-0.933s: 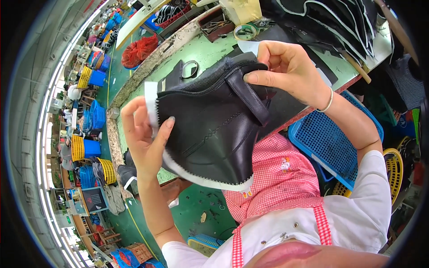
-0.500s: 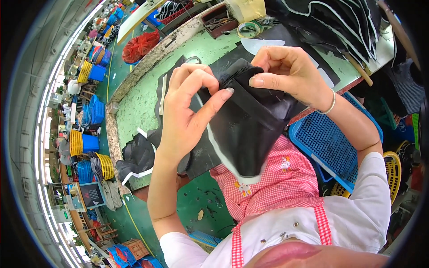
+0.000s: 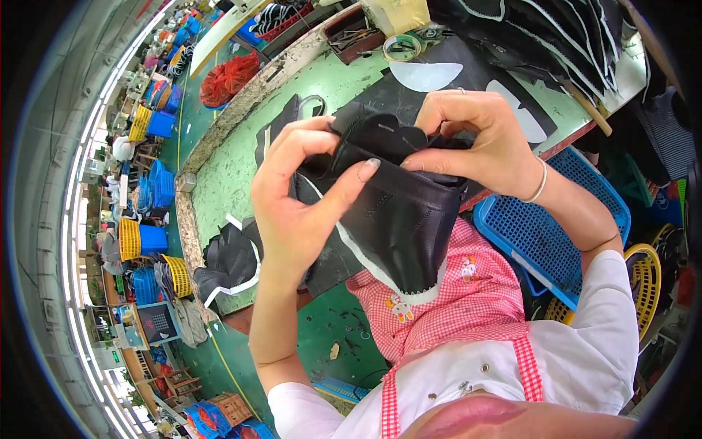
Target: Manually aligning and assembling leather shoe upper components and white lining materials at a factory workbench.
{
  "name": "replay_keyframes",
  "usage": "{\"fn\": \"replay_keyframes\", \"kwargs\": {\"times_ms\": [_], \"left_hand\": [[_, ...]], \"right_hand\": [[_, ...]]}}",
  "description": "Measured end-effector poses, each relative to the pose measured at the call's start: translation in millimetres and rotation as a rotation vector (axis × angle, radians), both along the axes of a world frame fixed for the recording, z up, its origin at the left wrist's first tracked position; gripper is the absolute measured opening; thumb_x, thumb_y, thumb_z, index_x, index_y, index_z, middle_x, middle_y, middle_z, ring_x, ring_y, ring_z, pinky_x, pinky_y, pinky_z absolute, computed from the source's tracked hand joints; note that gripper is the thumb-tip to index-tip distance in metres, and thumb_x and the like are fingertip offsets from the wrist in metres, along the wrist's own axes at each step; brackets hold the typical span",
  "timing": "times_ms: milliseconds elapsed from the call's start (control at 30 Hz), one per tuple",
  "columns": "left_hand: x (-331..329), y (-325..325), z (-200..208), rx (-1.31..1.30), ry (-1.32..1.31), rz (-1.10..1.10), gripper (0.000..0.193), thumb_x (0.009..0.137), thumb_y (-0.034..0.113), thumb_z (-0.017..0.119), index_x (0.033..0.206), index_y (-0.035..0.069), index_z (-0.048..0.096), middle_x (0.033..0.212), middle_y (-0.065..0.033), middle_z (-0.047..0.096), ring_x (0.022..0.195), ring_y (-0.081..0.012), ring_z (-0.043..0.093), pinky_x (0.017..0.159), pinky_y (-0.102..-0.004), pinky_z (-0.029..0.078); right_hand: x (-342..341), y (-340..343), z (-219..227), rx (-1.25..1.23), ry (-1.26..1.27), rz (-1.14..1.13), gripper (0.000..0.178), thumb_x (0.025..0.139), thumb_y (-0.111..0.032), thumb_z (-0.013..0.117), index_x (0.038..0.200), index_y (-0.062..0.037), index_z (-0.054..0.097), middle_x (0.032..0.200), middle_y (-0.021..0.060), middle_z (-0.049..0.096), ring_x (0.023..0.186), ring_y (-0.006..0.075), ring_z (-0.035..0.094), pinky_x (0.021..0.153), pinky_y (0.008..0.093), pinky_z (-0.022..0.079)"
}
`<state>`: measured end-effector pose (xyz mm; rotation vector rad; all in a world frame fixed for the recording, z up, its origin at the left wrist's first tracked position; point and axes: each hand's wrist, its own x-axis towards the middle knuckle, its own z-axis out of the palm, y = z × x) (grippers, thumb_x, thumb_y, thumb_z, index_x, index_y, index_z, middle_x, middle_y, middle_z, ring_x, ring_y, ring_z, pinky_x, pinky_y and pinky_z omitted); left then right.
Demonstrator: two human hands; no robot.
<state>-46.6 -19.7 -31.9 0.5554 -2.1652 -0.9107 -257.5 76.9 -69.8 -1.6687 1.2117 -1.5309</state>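
Note:
A black leather shoe upper [image 3: 398, 234] with a white lower edge hangs between my hands, its tapered end toward my apron. My left hand [image 3: 303, 197] is closed on its left upper edge, thumb in front and fingers behind. On the other side my right hand [image 3: 486, 143] pinches the rim between thumb and curled fingers. The top is spread apart, and a dark flap with stitching shows inside. Part of the right hand's fingertips is hidden behind the leather.
On the green worktable [image 3: 219, 164] lie black pieces with white edging [image 3: 228, 256], white paper-like shapes [image 3: 426, 75] and a tape roll [image 3: 402, 48]. More black uppers [image 3: 541, 44] are heaped at the far right. A blue basket [image 3: 556, 219] stands by my right arm.
The top of the shoe upper has been spread wider, so its inside now shows where a zipper edge was seen. My right hand has lowered slightly; both hands keep their hold.

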Motion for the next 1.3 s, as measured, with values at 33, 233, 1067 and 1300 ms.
{"fn": "replay_keyframes", "kwargs": {"times_ms": [33, 233, 1067, 1300], "left_hand": [[2, 0, -4, -0.140, 0.036, -0.024, 0.029, 0.070, 0.005, 0.082, 0.088, 0.001, 0.059, 0.108, -0.0115, 0.065, 0.090, -0.0199, 0.062, 0.080, -0.0296, 0.048], [-9, 12, -25, -0.353, 0.324, -0.072, 0.019, 0.077, -0.002, 0.074, 0.088, 0.000, 0.058, 0.117, -0.0226, 0.063, 0.102, -0.0315, 0.064, 0.088, -0.0371, 0.050], [7, -3, 14, -0.324, -0.306, -0.060, 0.028, 0.074, 0.018, 0.081, 0.078, -0.001, 0.061, 0.069, -0.0105, 0.058, 0.062, -0.0227, 0.056, 0.060, -0.0278, 0.045], [23, 5, 25, 0.179, -0.104, -0.074, 0.016, 0.078, 0.005, 0.078, 0.088, -0.001, 0.067, 0.078, -0.0008, 0.067, 0.068, -0.0062, 0.058, 0.062, -0.0205, 0.046]], "right_hand": [[2, 2, 2, -0.050, 0.076, -0.052, 0.016, 0.076, -0.002, 0.078, 0.082, -0.0021, 0.063, 0.083, 0.0002, 0.061, 0.071, 0.0037, 0.051, 0.060, 0.0219, 0.043], [11, 3, 1, -0.184, -0.050, -0.136, 0.018, 0.077, 0.001, 0.076, 0.075, -0.0016, 0.058, 0.074, -0.0018, 0.053, 0.067, 0.0043, 0.048, 0.060, 0.0200, 0.037], [-11, -1, 16, -0.231, 0.062, -0.267, 0.013, 0.090, -0.009, 0.062, 0.098, 0.0018, 0.060, 0.078, 0.0043, 0.058, 0.075, 0.0066, 0.050, 0.070, 0.0248, 0.046], [-36, 6, 33, -0.111, 0.090, 0.197, 0.024, 0.080, -0.018, 0.077, 0.092, 0.0000, 0.065, 0.083, 0.0004, 0.061, 0.077, 0.0056, 0.054, 0.068, 0.0214, 0.043]]}}
